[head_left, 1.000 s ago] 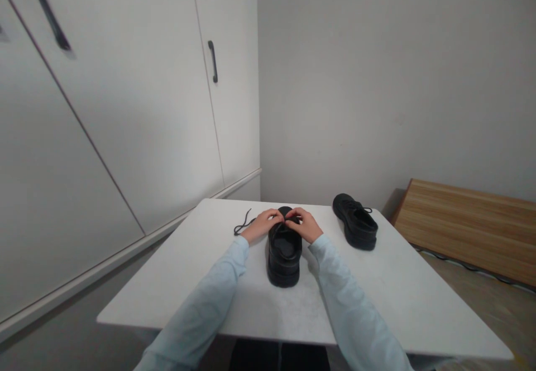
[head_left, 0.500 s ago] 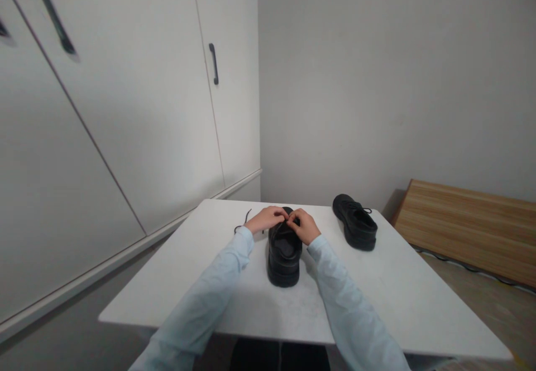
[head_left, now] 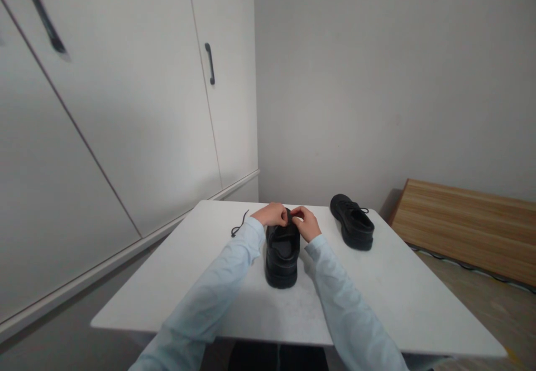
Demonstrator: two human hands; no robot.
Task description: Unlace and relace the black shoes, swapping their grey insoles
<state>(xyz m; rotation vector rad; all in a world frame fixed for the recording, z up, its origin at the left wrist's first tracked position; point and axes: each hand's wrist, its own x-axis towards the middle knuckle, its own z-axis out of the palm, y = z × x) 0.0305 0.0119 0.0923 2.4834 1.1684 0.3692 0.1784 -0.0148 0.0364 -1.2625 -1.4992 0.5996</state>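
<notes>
A black lace-up shoe [head_left: 281, 273] rests on the white table with its heel towards me and its opening facing up. Over the front of that opening, at the lacing, both hands meet. My left hand [head_left: 272, 213] is closed, its fingertips bent down at the shoe's upper. From the other side my right hand [head_left: 307, 224] pinches thumb and forefinger together at the same spot. What the fingers hold is too small and dark to make out. A loose black shoelace [head_left: 238, 228] lies curled on the table beyond my left wrist.
A second black shoe [head_left: 355, 229], with its lace in it, stands at the table's back right. The white table [head_left: 389, 298] reaches near a grey wall. White cabinets [head_left: 167, 109] line the left side. A wood-grain board [head_left: 464, 226] is beyond the right edge.
My left hand has shifted slightly right, and its fingers have curled down at the lacing. My right hand stays close by, its fingertips a little apart from the left ones. The view has shifted slightly.
</notes>
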